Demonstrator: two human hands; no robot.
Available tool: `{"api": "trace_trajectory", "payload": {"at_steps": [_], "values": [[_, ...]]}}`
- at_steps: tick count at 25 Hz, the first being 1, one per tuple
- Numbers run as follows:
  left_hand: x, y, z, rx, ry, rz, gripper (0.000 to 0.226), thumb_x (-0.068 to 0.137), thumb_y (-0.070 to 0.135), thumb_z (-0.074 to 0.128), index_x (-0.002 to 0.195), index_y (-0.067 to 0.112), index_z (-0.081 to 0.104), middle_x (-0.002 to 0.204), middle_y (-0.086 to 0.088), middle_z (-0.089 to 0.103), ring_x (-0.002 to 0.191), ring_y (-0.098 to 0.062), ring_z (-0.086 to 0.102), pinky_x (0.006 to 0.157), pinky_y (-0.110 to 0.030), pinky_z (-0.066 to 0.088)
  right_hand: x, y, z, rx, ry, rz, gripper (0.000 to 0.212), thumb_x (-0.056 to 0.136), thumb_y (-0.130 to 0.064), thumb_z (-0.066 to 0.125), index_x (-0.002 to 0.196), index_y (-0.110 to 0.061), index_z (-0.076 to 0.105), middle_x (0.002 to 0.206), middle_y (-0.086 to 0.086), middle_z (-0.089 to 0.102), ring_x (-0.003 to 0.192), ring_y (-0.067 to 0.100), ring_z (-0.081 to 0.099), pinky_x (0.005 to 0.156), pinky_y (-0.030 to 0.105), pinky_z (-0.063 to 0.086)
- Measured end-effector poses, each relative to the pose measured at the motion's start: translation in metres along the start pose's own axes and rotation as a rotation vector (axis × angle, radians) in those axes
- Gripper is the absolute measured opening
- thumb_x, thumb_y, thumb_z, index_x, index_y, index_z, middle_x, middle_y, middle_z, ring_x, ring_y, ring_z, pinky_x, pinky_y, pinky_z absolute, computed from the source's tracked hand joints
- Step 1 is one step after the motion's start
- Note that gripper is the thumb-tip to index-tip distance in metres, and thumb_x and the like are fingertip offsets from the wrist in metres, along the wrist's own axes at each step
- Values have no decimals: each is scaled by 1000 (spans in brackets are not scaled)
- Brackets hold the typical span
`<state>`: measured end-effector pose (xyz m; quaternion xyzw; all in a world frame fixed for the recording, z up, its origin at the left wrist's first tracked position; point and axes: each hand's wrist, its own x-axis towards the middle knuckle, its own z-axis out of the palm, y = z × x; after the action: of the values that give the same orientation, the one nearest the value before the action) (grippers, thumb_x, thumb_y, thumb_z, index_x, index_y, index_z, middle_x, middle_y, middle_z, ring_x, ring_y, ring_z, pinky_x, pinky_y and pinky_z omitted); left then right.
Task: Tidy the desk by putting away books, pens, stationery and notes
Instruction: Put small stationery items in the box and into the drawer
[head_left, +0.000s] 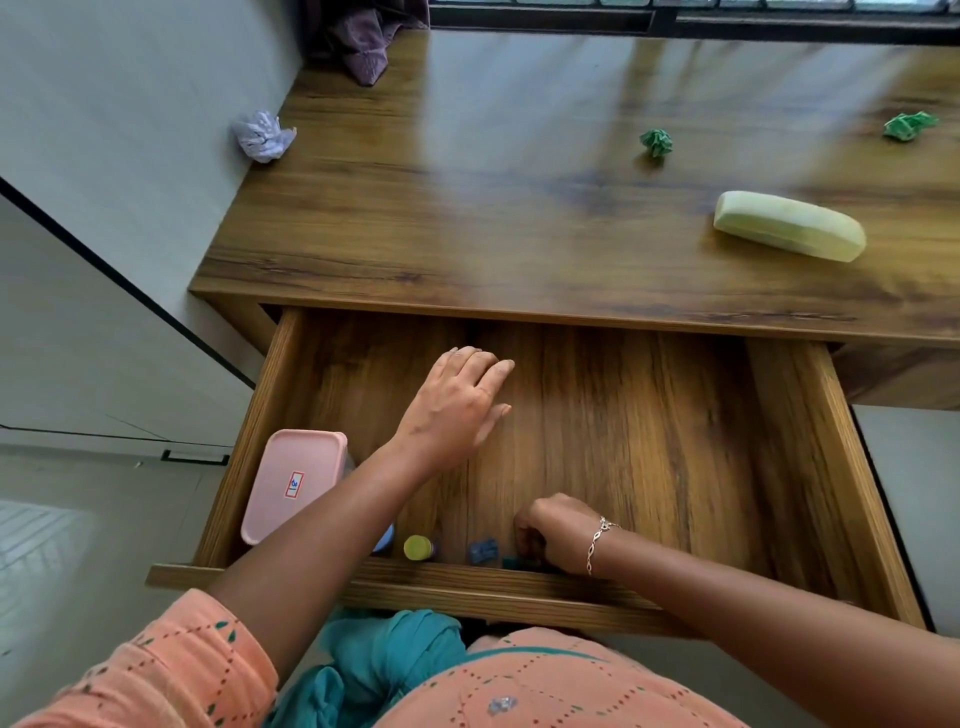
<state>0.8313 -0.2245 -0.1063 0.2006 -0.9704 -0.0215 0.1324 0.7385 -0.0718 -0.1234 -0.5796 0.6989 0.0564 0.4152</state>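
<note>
The drawer (810, 467) stands pulled out across the middle and lower part of the frame, and some small stationery already lies in it: a pink lidded box (291, 483) at its lower left, and along the front rail a small yellow-capped bottle (418, 547) and a small blue item (483, 551), too blurred to name. The left hand (457, 400) is spread flat, fingers straight, low over the bare drawer floor near the centre, holding nothing. The right hand (556, 530), with a bracelet at the wrist, is curled knuckles-up at the drawer's front edge, its fingertips down by a small dark teal thing (514, 562); I cannot tell whether it pinches that thing or only touches it. On the desk (467, 223) in the upper half, a pale green pencil case (789, 226) lies at the right. Two green crumpled paper balls (656, 141) sit beyond it toward the upper right, and a pale lilac crumpled paper (264, 136) is at the upper left edge. No books or loose pens are in view. By my judgement the tidying is partway: small items are stowed, while the case and the papers remain.
</note>
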Motion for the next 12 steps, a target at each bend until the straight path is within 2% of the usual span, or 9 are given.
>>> {"api": "trace_trajectory", "payload": {"at_steps": [4,7,9,12], "values": [[2,5,-1,1,-3,7,47,79,24,69,120,3,60,110,-15,64,106,-32,61,95,-45,46,3,3,4,-22,22,5,28,81,2,52,96,-16,68,104,7,68,99,25,62,81,27,47],[7,9,-3,0,-6,9,46,85,31,51,121,4,59,112,-14,63,108,-32,59,96,-44,46,-2,9,-4,-10,124,34,18,83,-8,56,94,-17,67,104,4,67,100,22,61,86,30,47],[13,14,-4,-3,-2,3,50,86,35,41,123,5,58,114,-14,62,111,-32,58,97,-44,46,-10,19,-13,-38,276,44,13,85,-20,58,95,-17,64,104,2,63,100,22,58,86,30,45],[25,25,-5,0,25,4,52,86,36,40,125,6,56,118,-14,60,116,-33,55,99,-44,44,-27,40,-25,-95,633,53,15,81,-25,64,87,-12,61,91,6,61,86,27,59,69,33,49]]}}
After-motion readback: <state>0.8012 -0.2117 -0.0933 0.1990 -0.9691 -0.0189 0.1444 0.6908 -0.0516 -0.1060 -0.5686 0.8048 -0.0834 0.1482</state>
